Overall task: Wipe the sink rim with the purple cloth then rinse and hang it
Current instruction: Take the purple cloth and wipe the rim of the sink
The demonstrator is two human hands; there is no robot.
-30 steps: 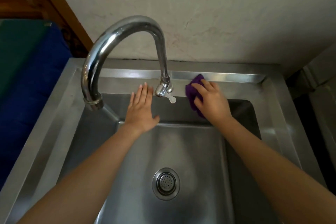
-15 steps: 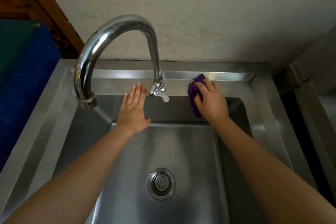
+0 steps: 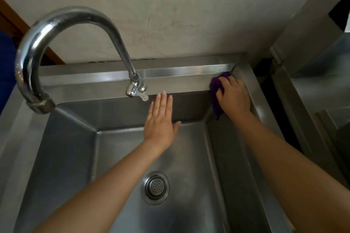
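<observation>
Right hand: the right hand point(image 3: 233, 96) is at the far right corner of the sink, palm down, with its forearm reaching in from the near right.
Right grip: the fingers are curled over the purple cloth point(image 3: 215, 89) and press it onto the steel.
Purple cloth: it is bunched under the right hand on the sink rim point(image 3: 180, 79) at the far right corner, touching the raised back ledge. One end hangs down into the inner corner of the basin point(image 3: 66, 157).
Left hand: the left hand point(image 3: 161, 119) is over the far wall of the basin, palm down, with its fingertips just near of the rim and right of the tap lever point(image 3: 141, 96).
Left grip: the fingers are straight and close together, the thumb is out to the side, and it holds nothing. Whether it touches the steel cannot be told.
Faucet: the chrome gooseneck faucet point(image 3: 62, 17) rises from the far rim at centre and arches left, its mouth above the far left of the basin.
Drain: the round strainer point(image 3: 155, 187) sits in the basin floor between the two forearms.
Surroundings: a stained plaster wall point(image 3: 170, 15) stands behind the sink and a second steel unit point(image 3: 322, 91) is to the right.
</observation>
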